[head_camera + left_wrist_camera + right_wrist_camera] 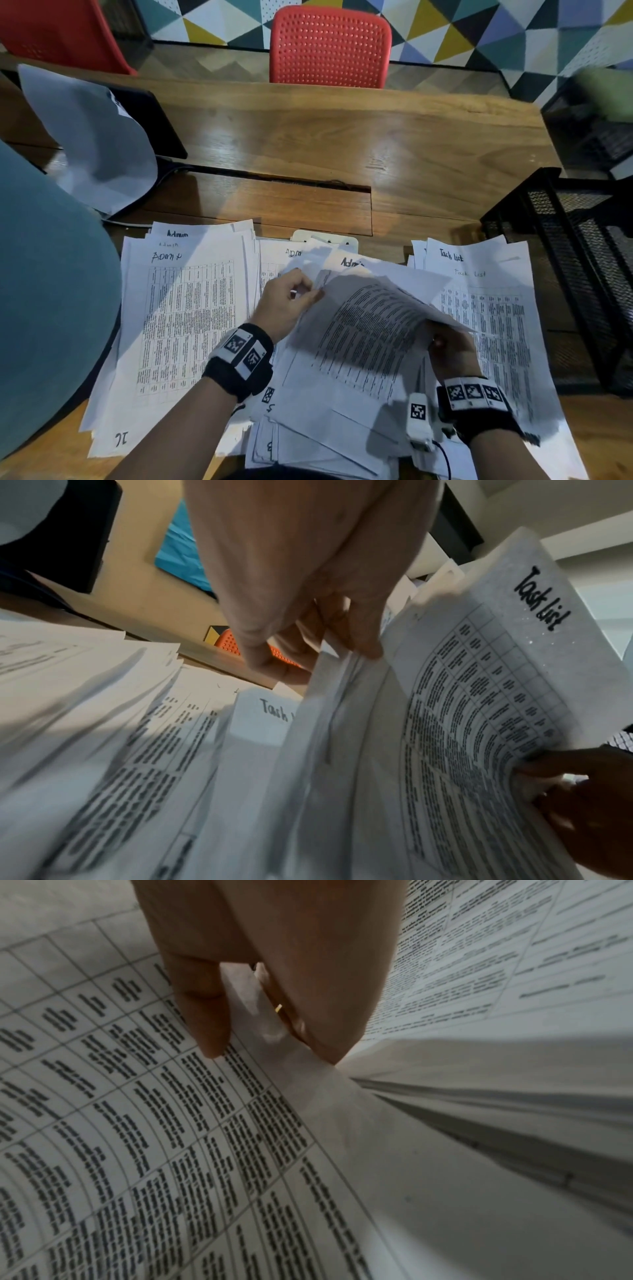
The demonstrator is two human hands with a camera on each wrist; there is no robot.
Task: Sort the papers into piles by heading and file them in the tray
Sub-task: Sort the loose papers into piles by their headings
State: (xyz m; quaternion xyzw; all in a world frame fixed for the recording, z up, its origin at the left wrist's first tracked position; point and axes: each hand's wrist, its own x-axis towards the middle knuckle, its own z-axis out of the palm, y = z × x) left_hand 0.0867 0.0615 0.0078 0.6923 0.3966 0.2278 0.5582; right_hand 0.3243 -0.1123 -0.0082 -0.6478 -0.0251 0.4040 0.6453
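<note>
On the desk, an "Admin" pile [185,308] lies at the left and a "Task List" pile [486,308] at the right. Between them is a loose middle stack [325,421]. Both hands lift a curled sheet [370,318] off that stack; in the left wrist view this sheet [507,674] is headed "Task List". My left hand [291,301] pinches paper edges at the sheet's left side, fingers [356,639] curled round them. My right hand [448,346] pinches its right edge, thumb and fingers [212,1020] closed on the paper. The black mesh tray [565,260] stands at the right.
A red chair [330,48] stands across the desk. A pale cloth [92,144] is draped over a dark monitor at the back left. A teal rounded chair back [44,291] fills the left edge. A cable slot [274,178] crosses the desk behind the papers.
</note>
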